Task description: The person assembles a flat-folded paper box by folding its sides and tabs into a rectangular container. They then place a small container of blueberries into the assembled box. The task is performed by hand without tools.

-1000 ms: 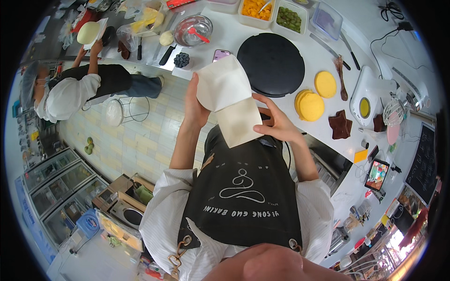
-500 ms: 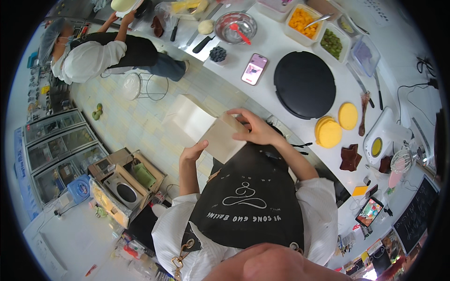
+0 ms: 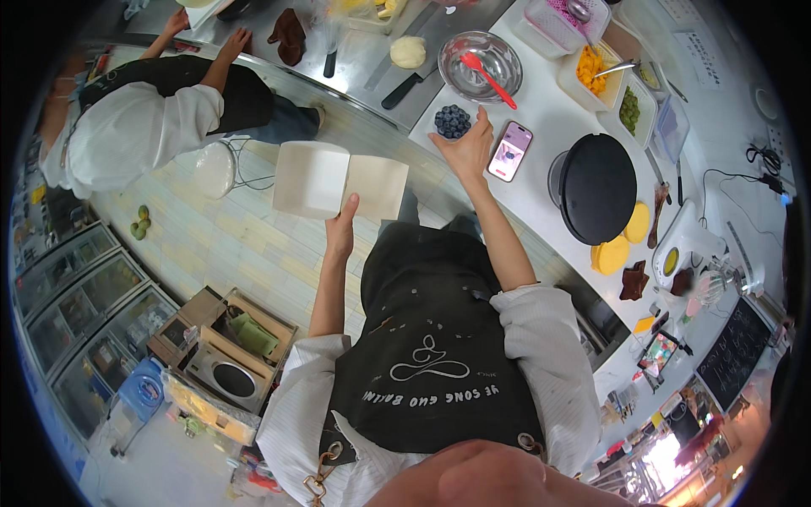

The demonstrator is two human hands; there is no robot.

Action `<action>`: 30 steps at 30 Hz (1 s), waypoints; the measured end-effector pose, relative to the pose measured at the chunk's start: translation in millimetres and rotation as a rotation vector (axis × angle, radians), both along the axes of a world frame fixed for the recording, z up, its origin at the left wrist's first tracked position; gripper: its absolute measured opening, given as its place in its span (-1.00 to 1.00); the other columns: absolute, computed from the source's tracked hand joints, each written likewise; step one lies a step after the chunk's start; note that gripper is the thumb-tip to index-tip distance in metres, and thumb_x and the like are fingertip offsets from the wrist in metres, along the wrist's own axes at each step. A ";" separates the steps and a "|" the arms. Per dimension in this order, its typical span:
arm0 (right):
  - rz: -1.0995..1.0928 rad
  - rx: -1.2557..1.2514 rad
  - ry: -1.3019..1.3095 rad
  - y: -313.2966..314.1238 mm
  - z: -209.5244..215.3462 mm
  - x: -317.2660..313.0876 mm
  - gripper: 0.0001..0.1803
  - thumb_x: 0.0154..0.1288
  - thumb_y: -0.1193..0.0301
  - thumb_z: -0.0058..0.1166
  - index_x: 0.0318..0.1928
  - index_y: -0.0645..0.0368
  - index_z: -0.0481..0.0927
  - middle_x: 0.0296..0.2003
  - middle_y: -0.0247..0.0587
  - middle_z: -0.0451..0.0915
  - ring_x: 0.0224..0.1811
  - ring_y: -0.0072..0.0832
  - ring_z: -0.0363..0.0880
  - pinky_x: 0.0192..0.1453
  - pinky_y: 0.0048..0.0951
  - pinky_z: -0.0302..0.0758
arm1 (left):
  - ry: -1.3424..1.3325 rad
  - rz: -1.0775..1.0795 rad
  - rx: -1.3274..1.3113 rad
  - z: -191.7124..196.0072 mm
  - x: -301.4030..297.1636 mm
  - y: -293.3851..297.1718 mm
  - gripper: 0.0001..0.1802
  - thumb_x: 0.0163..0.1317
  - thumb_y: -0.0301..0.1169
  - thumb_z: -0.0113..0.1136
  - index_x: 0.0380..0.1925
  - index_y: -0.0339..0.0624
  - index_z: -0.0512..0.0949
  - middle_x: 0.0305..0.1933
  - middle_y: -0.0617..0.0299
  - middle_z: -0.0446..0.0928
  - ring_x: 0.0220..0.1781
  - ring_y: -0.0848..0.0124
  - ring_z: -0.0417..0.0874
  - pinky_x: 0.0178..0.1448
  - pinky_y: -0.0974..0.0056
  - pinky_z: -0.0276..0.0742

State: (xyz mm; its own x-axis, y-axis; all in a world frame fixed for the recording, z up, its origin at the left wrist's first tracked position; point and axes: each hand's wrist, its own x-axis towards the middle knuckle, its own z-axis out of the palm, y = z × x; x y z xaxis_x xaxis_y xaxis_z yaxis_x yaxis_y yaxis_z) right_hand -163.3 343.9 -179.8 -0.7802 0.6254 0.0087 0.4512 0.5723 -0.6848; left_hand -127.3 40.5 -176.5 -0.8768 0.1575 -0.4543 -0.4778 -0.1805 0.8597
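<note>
My left hand grips an open white cardboard box by its side, thumb on the inner wall. The box is held over the floor, its lid flap folded out to the right, and nothing shows inside. At the table's near edge, my right hand has thumb and fingers around a small cup of blueberries. The cup's lower part is hidden by the hand. Just right of that hand lies a phone with a lit screen. Behind the cup stands a steel bowl with a red spatula.
A black round turntable stands on the table, with yellow cake rounds beside it. Tubs of mango pieces and green fruit are farther back. A knife lies left of the bowl. A co-worker stands at the far-left counter.
My right hand has left the box and reached out to the blueberry cup. My left hand has kept the box, which has turned so its flap points right. The co-worker has shifted in view.
</note>
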 end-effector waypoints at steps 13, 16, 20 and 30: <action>-0.095 0.126 -0.163 -14.1 -11.9 -23.9 0.12 -0.09 0.28 0.54 0.46 0.20 0.16 0.19 0.21 0.41 0.26 0.18 0.41 0.34 0.04 0.46 | 0.003 -0.180 -0.026 1.9 -92.2 8.6 -0.34 0.41 -0.21 0.37 0.36 -0.39 0.45 0.32 0.13 0.54 0.38 0.34 0.48 0.48 0.23 0.31; -0.019 0.125 -0.052 2.8 -5.1 -6.9 0.06 -0.09 0.31 0.54 0.41 0.25 0.22 0.17 0.21 0.43 0.27 0.12 0.43 0.35 0.00 0.44 | 0.005 -0.210 -0.008 -13.0 -102.1 19.2 -0.38 0.38 -0.27 0.40 0.33 -0.37 0.49 0.28 0.10 0.58 0.32 0.36 0.54 0.40 0.22 0.42; 0.033 0.058 -0.001 16.8 40.3 20.6 0.03 -0.11 0.32 0.57 0.35 0.28 0.26 0.16 0.14 0.45 0.23 0.00 0.50 0.32 -0.08 0.48 | 0.010 -0.320 -0.011 -32.4 -110.6 41.4 -0.42 0.41 -0.26 0.37 0.31 -0.37 0.50 0.25 0.11 0.59 0.31 0.38 0.54 0.37 0.23 0.45; 0.023 -0.088 0.080 -18.2 95.2 21.3 0.01 -0.12 0.32 0.60 0.32 0.26 0.26 0.09 0.02 0.52 0.18 -0.16 0.56 0.28 -0.22 0.52 | 0.134 -0.359 0.094 -108.4 -73.7 115.6 -0.42 0.32 -0.43 0.40 0.30 -0.38 0.47 0.26 0.04 0.56 0.30 0.26 0.55 0.38 0.14 0.46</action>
State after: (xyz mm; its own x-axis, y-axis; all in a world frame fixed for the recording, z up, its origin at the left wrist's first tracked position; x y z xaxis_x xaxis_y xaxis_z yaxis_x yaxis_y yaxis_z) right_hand -142.0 325.7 -84.6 -0.7934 0.6085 0.0174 0.3803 0.5177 -0.7664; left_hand -201.0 156.0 -284.8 -0.8091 0.5001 -0.3085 -0.4097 -0.1038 0.9063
